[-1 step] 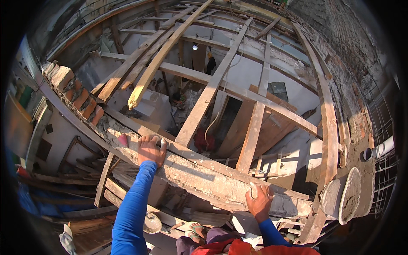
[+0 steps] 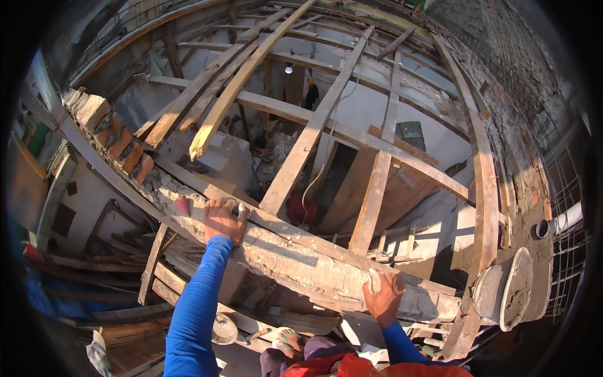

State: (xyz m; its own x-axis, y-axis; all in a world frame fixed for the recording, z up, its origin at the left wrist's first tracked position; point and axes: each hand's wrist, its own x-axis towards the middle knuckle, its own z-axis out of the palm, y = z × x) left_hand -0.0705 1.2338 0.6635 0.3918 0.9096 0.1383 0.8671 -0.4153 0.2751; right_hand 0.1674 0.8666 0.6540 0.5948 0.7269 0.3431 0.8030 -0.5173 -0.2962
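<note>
**Both hands on the mortar-caked beam**

Head view: I'm looking down through a grid of wooden planks (image 2: 314, 132) into a room below. Running diagonally from the upper left to the lower right is a rough beam (image 2: 301, 257), crusted with grey mortar. My left hand (image 2: 224, 220) rests flat on the beam's upper-left stretch, fingers together and curled over the top edge, the blue sleeve (image 2: 195, 308) coming up from the bottom. My right hand (image 2: 383, 295) grips the beam near its lower-right end, fingers wrapped over the top edge. Just beyond the left hand, a stub of brick wall (image 2: 113, 135) sits at the beam's upper-left end. Off the lower-right end, a mortar-smeared pan (image 2: 505, 292) leans on the ledge, with a white pipe (image 2: 562, 223) near the right rim.
</note>
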